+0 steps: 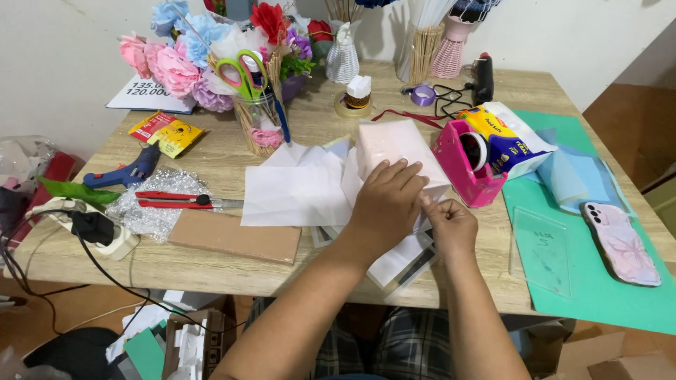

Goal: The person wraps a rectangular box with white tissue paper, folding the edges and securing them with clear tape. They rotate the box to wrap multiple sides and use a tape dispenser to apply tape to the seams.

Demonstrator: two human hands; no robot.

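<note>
My left hand [386, 200] lies flat on the box [398, 156], fingers spread and pressed down over its near end. The box is a rectangular block wrapped in pale pink paper, smooth and slightly glossy, its edges crisp where the paper folds over. It sits just left of the pink tape dispenser [466, 165] — hard plastic, boxy, with a roll set in its top. My right hand [451, 224] is below the dispenser, at the box's near right corner, thumb and fingertips pinched together on the wrap's edge; what exactly is between them is too small to tell.

Left of the dispenser, past the box, thin white tissue sheets [296, 186] lie loose and overlapping, soft and faintly creased. Further left is a flat brown cardboard slab [236, 237], matte, and red-handled scissors [184, 200] on crinkly silver foil [151, 204]. Right of the dispenser a green paper sheet [598, 281] covers the wooden table [70, 246], with a clear plastic card [542, 250] and a phone [623, 243] in a pink marbled case lying on it.
</note>
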